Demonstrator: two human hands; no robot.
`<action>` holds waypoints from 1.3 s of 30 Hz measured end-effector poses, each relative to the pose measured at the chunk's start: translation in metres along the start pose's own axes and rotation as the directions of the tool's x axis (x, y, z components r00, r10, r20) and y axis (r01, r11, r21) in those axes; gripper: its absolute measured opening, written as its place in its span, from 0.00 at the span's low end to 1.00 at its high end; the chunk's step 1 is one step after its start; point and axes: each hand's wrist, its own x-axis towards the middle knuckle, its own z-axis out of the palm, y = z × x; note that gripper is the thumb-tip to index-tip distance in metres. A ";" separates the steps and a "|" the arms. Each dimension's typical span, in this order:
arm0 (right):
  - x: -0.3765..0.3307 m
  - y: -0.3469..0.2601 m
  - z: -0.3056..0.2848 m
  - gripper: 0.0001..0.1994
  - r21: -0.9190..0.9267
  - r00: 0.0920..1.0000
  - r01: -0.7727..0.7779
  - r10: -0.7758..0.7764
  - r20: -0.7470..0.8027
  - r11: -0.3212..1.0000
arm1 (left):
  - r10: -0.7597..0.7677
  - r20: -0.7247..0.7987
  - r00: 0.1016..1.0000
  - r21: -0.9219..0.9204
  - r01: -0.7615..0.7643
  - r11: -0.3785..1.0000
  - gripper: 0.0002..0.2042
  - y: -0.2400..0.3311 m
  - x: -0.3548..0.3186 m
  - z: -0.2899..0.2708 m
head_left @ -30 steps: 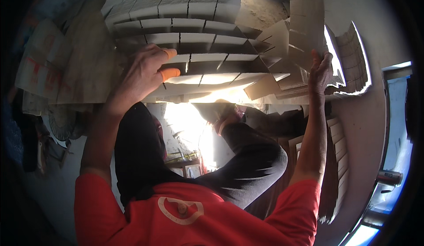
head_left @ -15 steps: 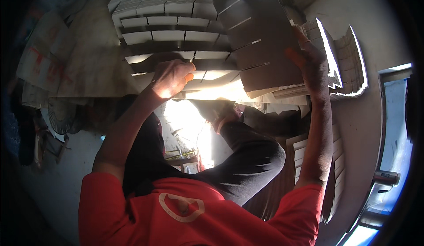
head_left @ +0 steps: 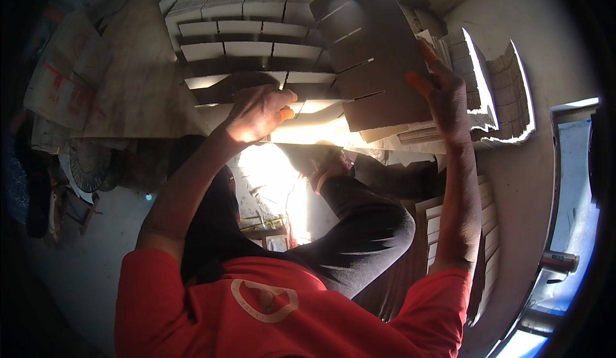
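Note:
My right hand (head_left: pixel 444 91) grips the right edge of a slotted cardboard sheet (head_left: pixel 369 56), with the thumb across its face. The sheet is tilted and has several parallel slits cut in from one side. My left hand (head_left: pixel 260 113) is closed, its thumb and fingers drawn together over the nearest of several upright cardboard strips (head_left: pixel 298 50). Whatever lies between those fingers, if anything, is too small to make out. The fingertips of both hands look orange. The strips stand in rows across the table, and strong sunlight washes out the nearest part.
Stacked cardboard pieces (head_left: pixel 224 1) fill the back of the table (head_left: pixel 131 69). More slotted bundles (head_left: pixel 510 91) lean by the right wall, and others (head_left: pixel 489 229) stand below on the right. A printed cardboard piece (head_left: pixel 67 82) lies far left. My legs are under the table edge.
My left hand has moved slightly right along the near strip. My right hand and the slotted sheet have shifted a little left.

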 end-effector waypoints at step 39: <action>0.017 0.001 0.048 0.38 -0.256 0.900 0.085 0.037 0.435 0.963 | 0.085 -0.095 0.992 -0.035 -0.088 0.996 0.08 -0.014 0.011 0.013</action>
